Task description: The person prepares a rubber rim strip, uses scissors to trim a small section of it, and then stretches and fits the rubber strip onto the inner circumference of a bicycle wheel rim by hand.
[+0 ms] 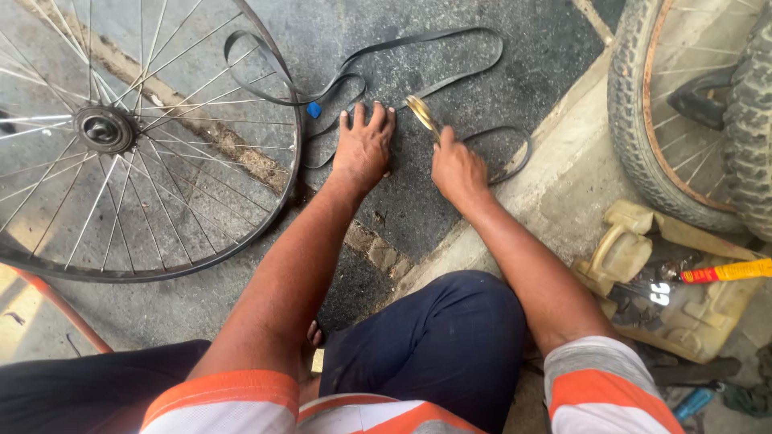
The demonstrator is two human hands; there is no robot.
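Right hand (457,167): grip closed around brass-coloured scissors (422,115), blades angled toward black rubber rim strip (418,38). Left hand (363,147): fingers spread flat, gripping nothing, pinning dark rubber sheet (402,201) to floor beside scissors for steadiness. Strip loops just beyond scissors; bare spoked wheel (100,128) left of them.

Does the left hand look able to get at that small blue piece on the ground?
Probably yes. The left hand lies flat on the ground, and the blue piece sits just beyond its fingertips beside the black rubber strip, with nothing between them.
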